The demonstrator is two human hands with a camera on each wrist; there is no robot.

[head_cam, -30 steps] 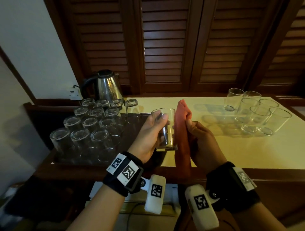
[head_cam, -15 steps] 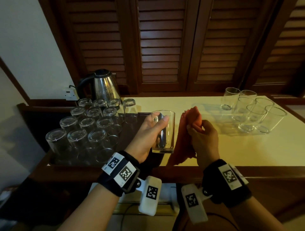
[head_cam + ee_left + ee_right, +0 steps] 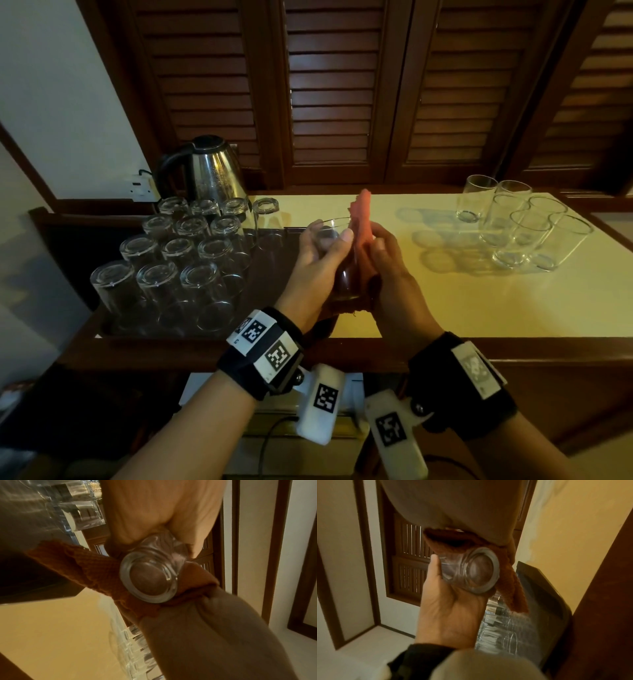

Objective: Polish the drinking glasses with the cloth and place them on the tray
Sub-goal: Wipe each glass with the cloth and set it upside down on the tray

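Glass tumbler (image 3: 337, 263) gripped by left hand (image 3: 317, 270); right hand (image 3: 394, 274) presses cloth (image 3: 361, 219) against it.

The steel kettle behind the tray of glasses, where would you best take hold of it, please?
Probably by the black loop handle on the stainless steel electric kettle, coming from the left: it arcs off that side, open enough for fingers, while upturned clear glasses crowd the front.

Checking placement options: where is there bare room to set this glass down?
Bare cream countertop between the hands and the upright clear glasses. The dark tray's right side is free; its left is crowded with upturned glasses.
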